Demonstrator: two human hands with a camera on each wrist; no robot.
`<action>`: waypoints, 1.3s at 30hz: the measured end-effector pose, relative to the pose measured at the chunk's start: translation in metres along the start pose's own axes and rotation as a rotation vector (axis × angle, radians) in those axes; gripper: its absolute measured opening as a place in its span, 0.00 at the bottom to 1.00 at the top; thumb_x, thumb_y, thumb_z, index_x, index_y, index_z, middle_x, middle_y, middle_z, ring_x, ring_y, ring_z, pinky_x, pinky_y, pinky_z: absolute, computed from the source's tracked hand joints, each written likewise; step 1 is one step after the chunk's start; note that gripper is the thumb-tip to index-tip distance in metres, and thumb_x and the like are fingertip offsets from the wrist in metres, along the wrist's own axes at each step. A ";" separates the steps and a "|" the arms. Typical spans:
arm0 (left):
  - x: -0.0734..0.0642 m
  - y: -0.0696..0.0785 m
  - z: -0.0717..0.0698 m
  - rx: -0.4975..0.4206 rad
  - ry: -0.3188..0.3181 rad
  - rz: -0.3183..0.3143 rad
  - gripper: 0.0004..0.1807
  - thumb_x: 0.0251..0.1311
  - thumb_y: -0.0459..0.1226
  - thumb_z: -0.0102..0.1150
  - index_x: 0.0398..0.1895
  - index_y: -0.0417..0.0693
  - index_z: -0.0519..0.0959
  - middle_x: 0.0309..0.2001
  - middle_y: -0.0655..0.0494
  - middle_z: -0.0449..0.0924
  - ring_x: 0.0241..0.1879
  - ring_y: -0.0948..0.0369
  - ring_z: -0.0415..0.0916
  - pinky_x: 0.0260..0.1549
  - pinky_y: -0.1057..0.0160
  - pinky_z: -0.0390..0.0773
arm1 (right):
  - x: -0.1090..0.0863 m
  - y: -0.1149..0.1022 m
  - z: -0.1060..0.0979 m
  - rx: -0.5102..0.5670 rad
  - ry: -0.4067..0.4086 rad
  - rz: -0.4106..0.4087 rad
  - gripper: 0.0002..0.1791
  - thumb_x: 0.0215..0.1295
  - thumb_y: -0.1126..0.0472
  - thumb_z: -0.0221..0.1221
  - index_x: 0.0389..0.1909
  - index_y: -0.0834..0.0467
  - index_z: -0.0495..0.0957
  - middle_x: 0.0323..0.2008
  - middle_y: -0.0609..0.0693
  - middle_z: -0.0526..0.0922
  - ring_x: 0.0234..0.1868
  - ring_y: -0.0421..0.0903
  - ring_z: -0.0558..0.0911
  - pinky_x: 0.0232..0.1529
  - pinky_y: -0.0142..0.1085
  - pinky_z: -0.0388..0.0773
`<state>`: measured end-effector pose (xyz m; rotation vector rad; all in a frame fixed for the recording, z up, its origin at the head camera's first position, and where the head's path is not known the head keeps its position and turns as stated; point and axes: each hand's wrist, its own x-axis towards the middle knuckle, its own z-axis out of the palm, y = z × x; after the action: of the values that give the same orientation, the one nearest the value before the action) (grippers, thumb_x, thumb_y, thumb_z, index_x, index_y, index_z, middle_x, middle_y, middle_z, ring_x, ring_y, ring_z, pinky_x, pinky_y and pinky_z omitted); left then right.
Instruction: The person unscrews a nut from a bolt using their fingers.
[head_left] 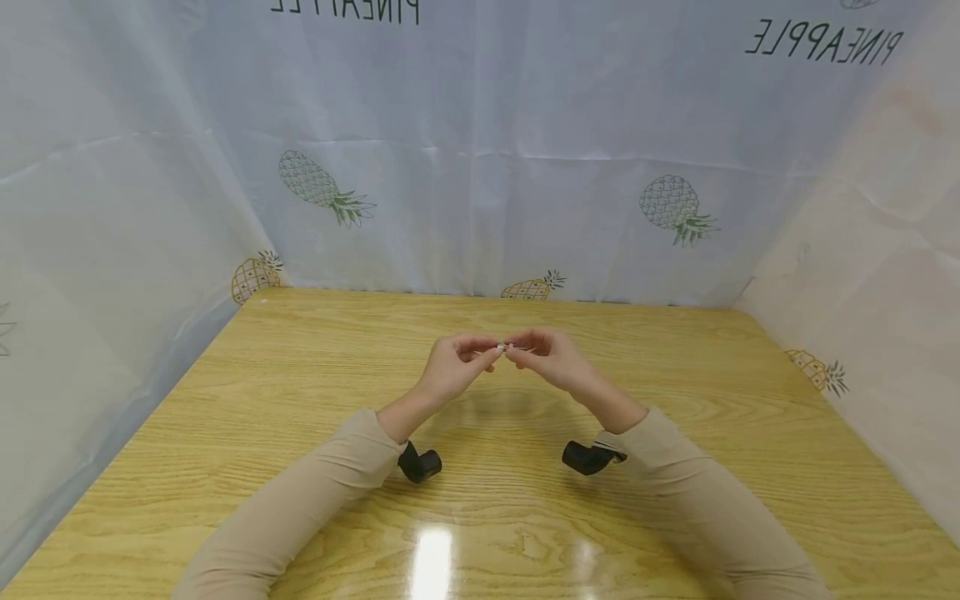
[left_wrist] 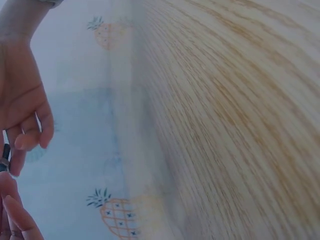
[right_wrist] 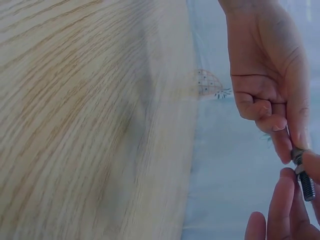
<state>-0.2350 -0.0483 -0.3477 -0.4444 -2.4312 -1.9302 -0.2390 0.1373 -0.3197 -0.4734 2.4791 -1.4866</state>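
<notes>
A small dark metal bolt (right_wrist: 308,190) with a threaded shank is held between the two hands, above the table. In the head view my left hand (head_left: 450,364) pinches one end of it between thumb and fingertips. From the other side my right hand (head_left: 558,360) has thumb and fingers on the threaded part, around a nut-like ring (right_wrist: 300,169). The fingertips of both hands nearly meet. In the left wrist view only a short piece of the bolt (left_wrist: 6,150) shows at the left edge, the rest being cut off.
Below the hands spreads a wood-grain table (head_left: 337,350). Pale curtains (head_left: 480,217) printed with pineapples stand behind it and along both sides. Black wrist mounts (head_left: 422,463) hang under the sleeves, close over the tabletop.
</notes>
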 end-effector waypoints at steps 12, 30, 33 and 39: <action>0.000 0.000 0.001 0.020 0.001 -0.021 0.13 0.60 0.41 0.59 0.45 0.47 0.82 0.41 0.48 0.84 0.30 0.65 0.80 0.31 0.68 0.72 | 0.000 0.001 0.000 0.012 -0.005 0.030 0.19 0.69 0.51 0.52 0.53 0.59 0.75 0.49 0.60 0.81 0.51 0.60 0.78 0.55 0.51 0.73; -0.001 -0.001 0.001 0.009 0.001 -0.024 0.14 0.61 0.40 0.59 0.47 0.42 0.81 0.42 0.43 0.83 0.30 0.64 0.81 0.28 0.69 0.71 | 0.000 0.003 -0.002 -0.010 -0.030 0.024 0.21 0.69 0.51 0.51 0.53 0.62 0.75 0.48 0.61 0.81 0.50 0.60 0.78 0.55 0.51 0.73; -0.001 -0.001 0.002 0.005 0.004 -0.029 0.14 0.61 0.39 0.59 0.46 0.41 0.81 0.41 0.43 0.84 0.29 0.65 0.81 0.27 0.69 0.70 | 0.000 0.004 -0.002 -0.015 -0.014 0.011 0.17 0.67 0.55 0.55 0.52 0.61 0.75 0.49 0.60 0.80 0.49 0.59 0.79 0.54 0.51 0.73; -0.003 0.004 0.001 -0.005 -0.001 -0.026 0.15 0.61 0.38 0.58 0.47 0.39 0.81 0.42 0.41 0.83 0.31 0.58 0.82 0.26 0.70 0.69 | 0.001 0.004 -0.002 0.011 0.010 -0.013 0.21 0.64 0.57 0.59 0.54 0.61 0.71 0.53 0.60 0.76 0.50 0.55 0.79 0.54 0.52 0.73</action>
<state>-0.2313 -0.0470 -0.3449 -0.4162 -2.4456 -1.9461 -0.2409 0.1401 -0.3226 -0.4818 2.4788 -1.5101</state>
